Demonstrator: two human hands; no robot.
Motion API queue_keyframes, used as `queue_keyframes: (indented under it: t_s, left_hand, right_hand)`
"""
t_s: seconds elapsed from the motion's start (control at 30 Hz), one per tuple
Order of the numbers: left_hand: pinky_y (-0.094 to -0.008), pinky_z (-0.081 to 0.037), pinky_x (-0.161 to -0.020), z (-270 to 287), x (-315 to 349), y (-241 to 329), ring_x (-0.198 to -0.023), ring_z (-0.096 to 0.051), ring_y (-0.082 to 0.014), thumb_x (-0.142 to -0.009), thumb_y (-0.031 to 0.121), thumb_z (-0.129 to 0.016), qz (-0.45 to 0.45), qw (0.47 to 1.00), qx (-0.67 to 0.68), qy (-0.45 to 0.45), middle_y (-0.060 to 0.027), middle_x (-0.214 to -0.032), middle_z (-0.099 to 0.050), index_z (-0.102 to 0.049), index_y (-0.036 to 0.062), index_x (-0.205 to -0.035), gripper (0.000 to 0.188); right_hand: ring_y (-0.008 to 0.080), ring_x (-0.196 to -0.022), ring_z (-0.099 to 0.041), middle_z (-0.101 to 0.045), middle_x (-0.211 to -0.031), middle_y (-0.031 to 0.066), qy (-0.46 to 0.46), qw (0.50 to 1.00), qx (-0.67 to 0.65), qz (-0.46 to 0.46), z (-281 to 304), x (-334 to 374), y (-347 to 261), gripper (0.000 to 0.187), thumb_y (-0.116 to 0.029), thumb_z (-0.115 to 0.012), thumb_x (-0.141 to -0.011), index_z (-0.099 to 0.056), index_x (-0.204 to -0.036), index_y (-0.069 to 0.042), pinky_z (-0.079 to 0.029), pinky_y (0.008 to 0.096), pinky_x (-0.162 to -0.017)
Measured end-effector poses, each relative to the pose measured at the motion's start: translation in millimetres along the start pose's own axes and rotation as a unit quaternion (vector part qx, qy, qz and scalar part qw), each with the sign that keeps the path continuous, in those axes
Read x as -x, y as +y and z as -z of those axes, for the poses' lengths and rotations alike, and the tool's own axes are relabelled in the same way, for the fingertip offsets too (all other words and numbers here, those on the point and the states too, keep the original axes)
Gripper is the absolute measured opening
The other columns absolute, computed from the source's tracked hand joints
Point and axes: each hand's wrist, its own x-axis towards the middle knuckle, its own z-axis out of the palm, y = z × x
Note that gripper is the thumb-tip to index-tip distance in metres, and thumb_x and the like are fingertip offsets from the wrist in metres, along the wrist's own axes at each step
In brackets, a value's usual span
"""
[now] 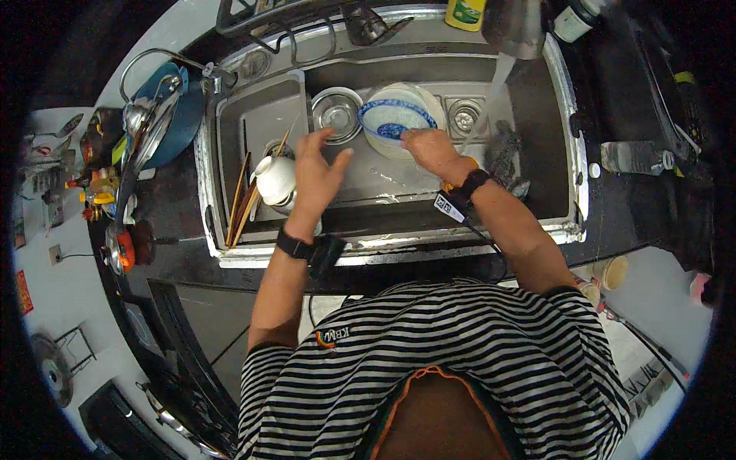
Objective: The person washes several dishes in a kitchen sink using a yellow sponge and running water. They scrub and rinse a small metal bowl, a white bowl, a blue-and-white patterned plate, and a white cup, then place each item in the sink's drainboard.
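My right hand pinches the near rim of a white bowl with a blue pattern, which is tilted so its inside shows. Pale plates lie under and behind that bowl in the steel sink. My left hand hovers over the sink with fingers apart and nothing in it. Beside it, to the left, are a white bowl and several chopsticks in the left part of the sink. A round metal bowl sits just beyond my left fingers.
Water runs from the faucet into the sink's right side, by the drain and a dark mesh-like clump. A yellow bottle stands behind. A blue basin is left; a clear bottle lies right.
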Motion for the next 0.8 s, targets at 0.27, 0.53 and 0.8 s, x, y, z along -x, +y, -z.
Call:
queue_keyframes:
  t_s: [0.27, 0.53, 0.8]
  left_hand:
    - [-0.0340, -0.041, -0.090, -95.4, -9.5, 54.6, -0.110, -0.046, -0.0229, -0.089, 0.034, -0.051, 0.244, 0.907, 0.318, -0.127, -0.0136, -0.121, -0.046, -0.041, 0.0017, -0.127, 0.050]
    - [-0.0423, -0.027, -0.102, -156.4, 18.5, 100.9, -0.120, -0.035, -0.0412, -0.089, 0.019, -0.046, -0.109, 0.979, 0.119, -0.127, -0.0282, -0.131, -0.034, -0.037, -0.0043, -0.127, 0.046]
    - [-0.0382, -0.024, -0.104, -168.4, -5.4, 78.1, -0.127, -0.030, -0.0366, -0.092, 0.040, -0.037, -0.061, 0.977, 0.082, -0.187, -0.0258, -0.135, -0.032, -0.033, -0.0059, -0.130, 0.059]
  right_hand:
    - [0.0187, -0.066, -0.061, -0.063, -0.076, 0.0107, 0.085, 0.848, -0.424, -0.307, 53.1, 51.1, 16.1, 0.028, -0.021, -0.057, -0.085, -0.059, -0.100, 0.003, -0.047, 0.0331, -0.061]
    - [0.0135, -0.071, -0.059, -0.062, -0.086, 0.0071, 0.215, 0.532, -0.739, -0.352, 77.8, 82.6, 14.7, 0.019, -0.012, -0.057, -0.086, -0.060, -0.098, 0.002, -0.049, 0.0264, -0.061]
    - [0.0148, -0.074, -0.061, -0.062, -0.091, 0.0065, 0.260, 0.415, -0.778, -0.393, 77.4, 107.1, -11.3, 0.018, -0.013, -0.057, -0.087, -0.056, -0.100, 0.000, -0.052, 0.0284, -0.064]
